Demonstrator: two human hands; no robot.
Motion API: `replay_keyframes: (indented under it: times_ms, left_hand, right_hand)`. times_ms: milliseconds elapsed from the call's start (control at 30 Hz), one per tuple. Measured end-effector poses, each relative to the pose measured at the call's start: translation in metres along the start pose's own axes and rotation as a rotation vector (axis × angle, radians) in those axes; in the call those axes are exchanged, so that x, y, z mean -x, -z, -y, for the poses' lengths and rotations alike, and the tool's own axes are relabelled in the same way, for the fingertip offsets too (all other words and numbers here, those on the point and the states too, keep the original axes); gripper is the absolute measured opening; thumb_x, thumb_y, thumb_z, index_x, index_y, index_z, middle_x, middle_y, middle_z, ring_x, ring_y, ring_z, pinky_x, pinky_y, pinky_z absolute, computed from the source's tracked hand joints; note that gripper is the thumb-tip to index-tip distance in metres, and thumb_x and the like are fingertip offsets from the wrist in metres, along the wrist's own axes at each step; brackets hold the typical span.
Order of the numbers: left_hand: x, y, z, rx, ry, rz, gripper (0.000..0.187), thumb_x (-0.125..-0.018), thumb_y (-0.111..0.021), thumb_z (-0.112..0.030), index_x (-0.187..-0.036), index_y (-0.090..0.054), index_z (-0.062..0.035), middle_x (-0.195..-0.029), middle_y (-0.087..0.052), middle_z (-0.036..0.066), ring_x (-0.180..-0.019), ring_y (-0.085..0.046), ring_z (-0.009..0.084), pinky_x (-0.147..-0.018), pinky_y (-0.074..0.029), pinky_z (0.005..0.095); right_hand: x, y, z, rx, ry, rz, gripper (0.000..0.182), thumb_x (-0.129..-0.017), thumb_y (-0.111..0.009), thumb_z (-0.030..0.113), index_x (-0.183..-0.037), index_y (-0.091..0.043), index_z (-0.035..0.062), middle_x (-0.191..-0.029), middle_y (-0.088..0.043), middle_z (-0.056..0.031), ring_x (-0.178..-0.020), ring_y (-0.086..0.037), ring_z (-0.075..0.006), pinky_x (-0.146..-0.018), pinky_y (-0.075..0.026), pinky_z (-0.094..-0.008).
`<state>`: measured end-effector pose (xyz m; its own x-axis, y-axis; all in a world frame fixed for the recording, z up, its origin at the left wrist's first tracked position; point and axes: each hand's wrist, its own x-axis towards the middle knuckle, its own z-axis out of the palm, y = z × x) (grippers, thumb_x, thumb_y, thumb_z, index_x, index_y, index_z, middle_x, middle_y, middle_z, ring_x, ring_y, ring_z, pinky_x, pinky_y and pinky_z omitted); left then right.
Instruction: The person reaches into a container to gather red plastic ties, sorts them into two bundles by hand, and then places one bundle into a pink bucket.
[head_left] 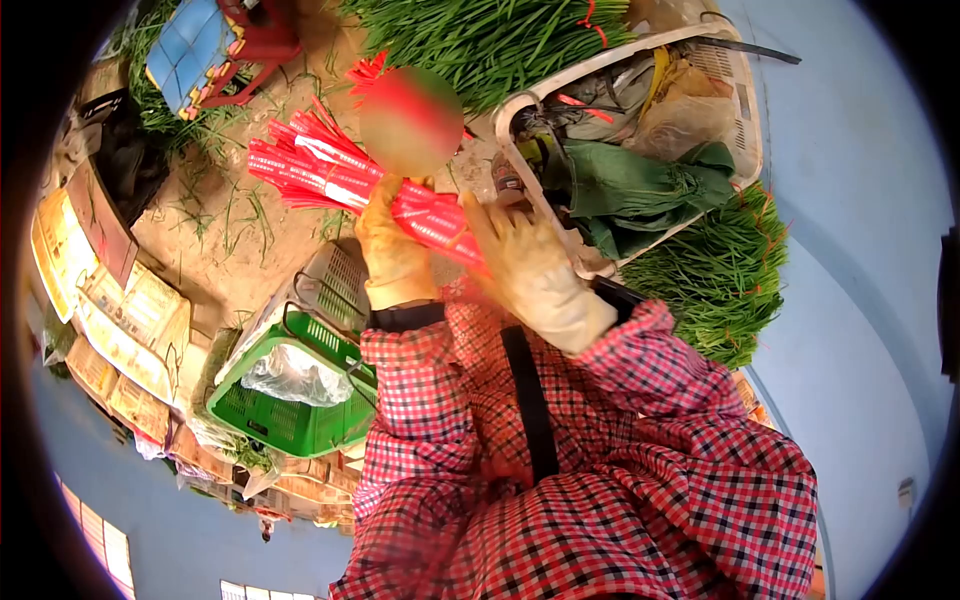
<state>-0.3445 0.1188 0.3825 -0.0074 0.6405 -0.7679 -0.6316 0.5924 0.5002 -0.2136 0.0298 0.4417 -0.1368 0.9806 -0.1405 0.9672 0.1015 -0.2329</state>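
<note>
Gloved left hand (pixel 397 248) closed round middle of red strip bundle (pixel 335 180) — likely to bind loose strips, far-left ends fanned. Right hand (pixel 535 270) at near-right end, fingers nearly straight — cannot tell if gripping.

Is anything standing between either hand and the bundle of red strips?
Nothing visible except the gloves. The left hand wraps the red bundle and the right hand lies against its lower end. The white crate sits beyond the right hand, outside that contact.
</note>
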Motion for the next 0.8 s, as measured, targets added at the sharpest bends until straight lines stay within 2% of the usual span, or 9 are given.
replay_keyframes:
  times_ms: [67,133,200,267,333,433,533,667,800]
  left_hand:
    - [0.005,0.003,-0.009,-0.117,0.008,-0.017,0.030,-0.083,-0.063,-0.007,-0.109,-0.056,0.0055,-0.090,-0.061,0.011,-0.078,-0.062,0.0233,-0.070,-0.054,0.0335]
    - [0.002,0.012,-0.007,-0.153,0.079,0.041,0.030,-0.083,-0.063,-0.010,-0.109,-0.056,0.0047,-0.087,-0.062,0.010,-0.074,-0.063,0.0229,-0.063,-0.058,0.0379]
    - [-0.009,0.036,-0.011,-0.111,0.056,0.083,0.030,-0.083,-0.063,-0.011,-0.108,-0.057,0.0031,-0.084,-0.063,0.010,-0.072,-0.064,0.0223,-0.060,-0.058,0.0388]
    - [0.008,0.041,-0.026,-0.198,0.112,0.090,0.031,-0.083,-0.063,-0.012,-0.110,-0.058,0.0022,-0.082,-0.063,0.009,-0.072,-0.064,0.0217,-0.062,-0.057,0.0385]
    - [0.018,0.048,-0.029,-0.182,0.178,0.152,0.035,-0.085,-0.060,-0.013,-0.116,-0.052,-0.0009,-0.082,-0.061,0.007,-0.074,-0.061,0.0207,-0.069,-0.056,0.0388]
    - [0.010,0.049,-0.017,-0.128,0.181,0.192,0.035,-0.085,-0.062,-0.012,-0.117,-0.054,-0.0001,-0.090,-0.064,0.007,-0.081,-0.064,0.0232,-0.074,-0.056,0.0423]
    - [-0.009,0.029,-0.027,-0.025,0.163,0.267,0.035,-0.085,-0.061,-0.009,-0.118,-0.054,-0.0005,-0.091,-0.065,0.005,-0.082,-0.064,0.0235,-0.077,-0.056,0.0405]
    - [0.006,0.029,-0.034,0.023,0.087,0.217,0.035,-0.083,-0.064,-0.006,-0.117,-0.055,-0.0002,-0.089,-0.064,0.006,-0.079,-0.063,0.0191,-0.079,-0.054,0.0380]
    - [0.017,0.045,-0.038,0.094,0.087,0.140,0.035,-0.082,-0.066,-0.007,-0.114,-0.056,0.0004,-0.088,-0.064,0.007,-0.077,-0.063,0.0193,-0.075,-0.055,0.0364]
  right_hand:
    - [0.016,0.035,-0.023,-0.257,-0.008,0.447,0.068,-0.080,-0.065,0.041,-0.128,-0.046,-0.0027,-0.085,-0.063,-0.0151,-0.076,-0.062,-0.0270,-0.073,-0.050,-0.0375]
    - [0.046,0.021,-0.077,-0.645,0.165,0.257,0.055,-0.080,-0.064,0.039,-0.120,-0.056,0.0018,-0.083,-0.064,-0.0176,-0.071,-0.062,-0.0311,-0.066,-0.052,-0.0387]
    - [0.035,0.024,-0.108,-0.595,-0.111,0.528,0.041,-0.084,-0.061,0.036,-0.112,-0.061,0.0064,-0.093,-0.065,-0.0172,-0.078,-0.064,-0.0309,-0.065,-0.052,-0.0370]
    - [0.039,-0.006,-0.132,-0.059,0.018,0.131,0.028,-0.086,-0.061,0.026,-0.106,-0.063,0.0072,-0.095,-0.066,-0.0169,-0.082,-0.065,-0.0307,-0.066,-0.052,-0.0362]
    - [0.020,0.007,-0.110,-0.351,-0.219,-0.210,0.020,-0.086,-0.062,0.017,-0.102,-0.065,0.0049,-0.095,-0.066,-0.0168,-0.084,-0.065,-0.0303,-0.071,-0.052,-0.0363]
    - [0.007,0.020,-0.066,-0.785,-0.236,-0.207,0.017,-0.084,-0.065,0.013,-0.099,-0.066,0.0032,-0.097,-0.067,-0.0162,-0.083,-0.066,-0.0299,-0.071,-0.053,-0.0348]
    - [-0.024,0.024,-0.041,-0.847,-0.168,-0.130,0.028,-0.084,-0.067,0.020,-0.104,-0.064,0.0012,-0.097,-0.066,-0.0166,-0.085,-0.065,-0.0302,-0.074,-0.053,-0.0349]
    - [-0.012,0.018,0.028,-0.415,-0.043,0.116,0.062,-0.082,-0.067,0.036,-0.124,-0.049,-0.0063,-0.084,-0.062,-0.0187,-0.078,-0.062,-0.0316,-0.068,-0.050,-0.0410]
    - [0.007,0.000,0.053,-0.498,-0.083,0.022,0.071,-0.082,-0.065,0.044,-0.127,-0.045,-0.0074,-0.085,-0.062,-0.0203,-0.078,-0.063,-0.0310,-0.068,-0.050,-0.0404]
